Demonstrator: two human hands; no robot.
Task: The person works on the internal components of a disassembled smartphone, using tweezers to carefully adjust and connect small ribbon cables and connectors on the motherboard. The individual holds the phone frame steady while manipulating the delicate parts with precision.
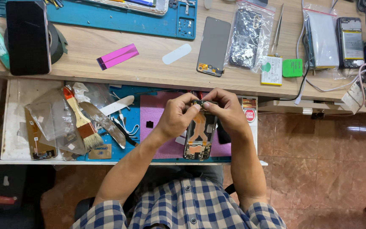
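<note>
Head camera looks down on a person in a checked shirt who sits at a wooden desk point(157, 63) with a pulled-out drawer point(11, 123) below it. Both hands meet over the drawer and hold an opened phone point(200, 138), which hangs upright above a pink mat point(155, 114). The left hand point(175, 118) closes its fingers narrow on the upper left edge of the phone, and the right hand point(227, 111) pinches the top edge from the other side, so the two thumbs nearly touch at the top; I judge this grip keeps the body steady while the fingertips work on a small part there. The phone has no back cover: an orange flat cable runs down the middle, and dark boards with small metal parts show at the bottom end. On the left side of the drawer lie a brush point(80, 121) with a wooden handle, clear plastic bags and a white plastic pry tool point(117, 105), near enough to reach. On the desk above rest a dark screen panel point(213, 46), a blue work mat point(119, 18), a black phone point(27, 37) on a tape roll and a pink strip point(117, 56), well apart from the hands
</note>
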